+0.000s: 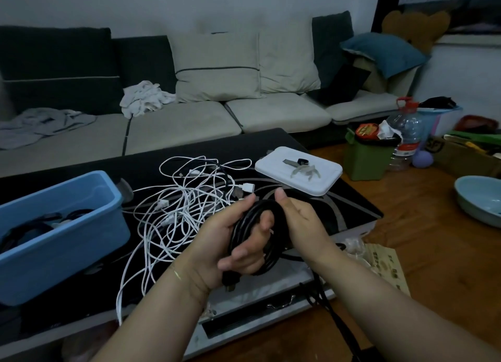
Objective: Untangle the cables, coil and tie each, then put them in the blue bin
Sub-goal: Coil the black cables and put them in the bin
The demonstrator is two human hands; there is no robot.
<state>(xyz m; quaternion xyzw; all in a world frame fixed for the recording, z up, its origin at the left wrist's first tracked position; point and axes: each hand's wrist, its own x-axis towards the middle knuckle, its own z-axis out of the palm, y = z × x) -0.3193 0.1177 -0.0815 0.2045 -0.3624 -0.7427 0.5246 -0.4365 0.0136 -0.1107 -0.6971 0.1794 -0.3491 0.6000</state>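
A sprawl of white cables [184, 199] covered the middle of the black table [352, 204], lying between the blue bin [67, 226] at the left and the white lidded box [298, 171] at the right. The bin's mouth stood open from above (dark coils already lay inside). Bare tabletop showed behind the tangle, toward the sofa [189, 117].

Dim, bluish, soft wide-angle frame

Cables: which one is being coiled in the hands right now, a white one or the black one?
The black cable: the left hand grips its coil and the right hand wraps it. The white cables lie tangled on the table.
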